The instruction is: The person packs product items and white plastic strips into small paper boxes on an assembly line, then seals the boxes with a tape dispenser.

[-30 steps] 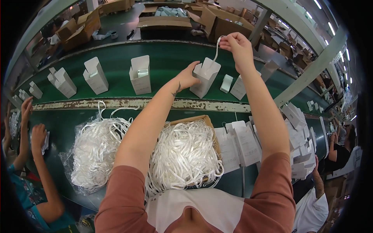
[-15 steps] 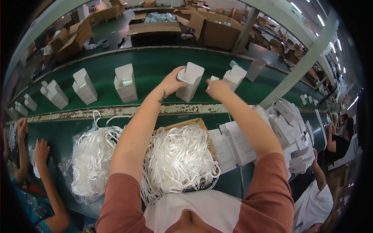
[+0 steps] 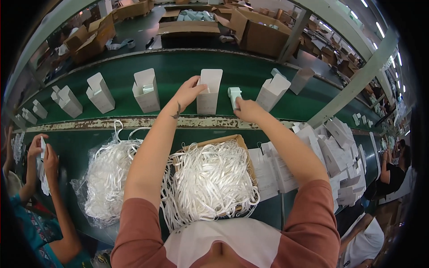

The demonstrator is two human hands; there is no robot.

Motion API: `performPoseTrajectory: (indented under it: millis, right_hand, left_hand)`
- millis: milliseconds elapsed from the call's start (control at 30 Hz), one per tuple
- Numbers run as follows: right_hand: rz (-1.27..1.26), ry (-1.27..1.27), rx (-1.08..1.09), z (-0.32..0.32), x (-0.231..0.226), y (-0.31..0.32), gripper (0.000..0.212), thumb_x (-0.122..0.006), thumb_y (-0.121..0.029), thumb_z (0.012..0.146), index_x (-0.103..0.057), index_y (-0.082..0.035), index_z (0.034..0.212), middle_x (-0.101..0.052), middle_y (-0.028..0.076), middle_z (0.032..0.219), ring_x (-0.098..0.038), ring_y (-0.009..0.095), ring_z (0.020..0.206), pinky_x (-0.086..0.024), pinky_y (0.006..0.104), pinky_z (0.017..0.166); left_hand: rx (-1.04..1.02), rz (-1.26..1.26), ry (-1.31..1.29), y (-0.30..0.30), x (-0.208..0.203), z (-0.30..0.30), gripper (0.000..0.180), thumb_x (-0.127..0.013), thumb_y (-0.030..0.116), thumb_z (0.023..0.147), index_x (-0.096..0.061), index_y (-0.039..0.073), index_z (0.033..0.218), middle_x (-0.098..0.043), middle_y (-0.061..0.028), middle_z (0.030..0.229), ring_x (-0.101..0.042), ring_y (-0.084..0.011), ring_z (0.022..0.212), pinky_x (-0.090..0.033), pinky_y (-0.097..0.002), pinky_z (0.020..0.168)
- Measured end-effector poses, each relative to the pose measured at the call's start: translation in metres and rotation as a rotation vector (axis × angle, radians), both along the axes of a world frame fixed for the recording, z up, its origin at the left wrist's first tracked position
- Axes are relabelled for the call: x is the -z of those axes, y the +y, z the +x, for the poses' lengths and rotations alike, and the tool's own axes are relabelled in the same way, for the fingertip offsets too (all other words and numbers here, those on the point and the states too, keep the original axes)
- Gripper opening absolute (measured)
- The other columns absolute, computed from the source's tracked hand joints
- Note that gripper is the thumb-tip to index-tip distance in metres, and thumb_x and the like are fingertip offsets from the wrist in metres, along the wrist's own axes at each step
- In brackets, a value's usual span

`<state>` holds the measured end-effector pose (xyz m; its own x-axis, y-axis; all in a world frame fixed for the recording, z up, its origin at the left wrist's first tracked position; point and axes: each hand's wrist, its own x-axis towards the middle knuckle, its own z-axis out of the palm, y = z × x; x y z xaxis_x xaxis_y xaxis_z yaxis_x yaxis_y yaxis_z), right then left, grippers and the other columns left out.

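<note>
An open-topped white carton (image 3: 208, 102) stands on the green conveyor belt in front of me, its back flap upright. My left hand (image 3: 189, 94) grips its upper left side, the fingertips at the opening; what lies inside is mostly hidden. Just right of that carton, my right hand (image 3: 248, 110) is closed on the lower end of a pale mint device with a rounded head (image 3: 234, 94), its exact kind unclear. Beyond this hand stands another open white carton (image 3: 272, 93). To the left, a further carton (image 3: 146, 94) has a pale item showing in its opening.
A box of tangled white straps (image 3: 212, 178) sits before me, beside a clear bag of straps (image 3: 107, 183). Stacked flat white cartons (image 3: 330, 156) lie at right. A metal post (image 3: 348, 78) rises there. Co-workers' hands (image 3: 44, 152) are at left; brown boxes (image 3: 259, 33) stand behind.
The mint device, earlier mostly covered by my right hand and blurred, now shows upright on the belt side, with my hand lower. My left hand's carton has turned more squarely toward me.
</note>
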<state>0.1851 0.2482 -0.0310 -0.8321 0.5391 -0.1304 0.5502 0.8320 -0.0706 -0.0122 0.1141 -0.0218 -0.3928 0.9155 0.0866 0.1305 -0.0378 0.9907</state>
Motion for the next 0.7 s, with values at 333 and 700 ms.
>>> performPoseTrajectory:
  millis: [333,700]
  right_hand:
    - [0.036,0.083,0.242,-0.026,0.003,0.002,0.040,-0.066,-0.031,0.074,-0.051,-0.003,0.098,-0.063,0.015,0.085,-0.061,0.032,0.081,-0.049,0.0395,0.069]
    - [-0.243,0.774,-0.143,0.007,-0.062,-0.006,0.033,-0.066,0.000,0.069,-0.046,-0.006,0.094,-0.056,0.011,0.091,-0.057,0.025,0.085,-0.046,0.0328,0.073]
  left_hand:
    - [-0.023,0.040,-0.025,-0.017,-0.004,0.011,0.058,-0.064,0.017,0.074,-0.041,0.002,0.125,-0.053,-0.0111,0.114,-0.050,-0.0220,0.106,-0.036,-0.0297,0.092]
    - [0.010,-0.081,0.101,-0.026,0.008,-0.010,0.064,-0.068,0.001,0.066,-0.041,0.002,0.123,-0.056,-0.0122,0.113,-0.053,-0.0233,0.105,-0.039,-0.0319,0.092]
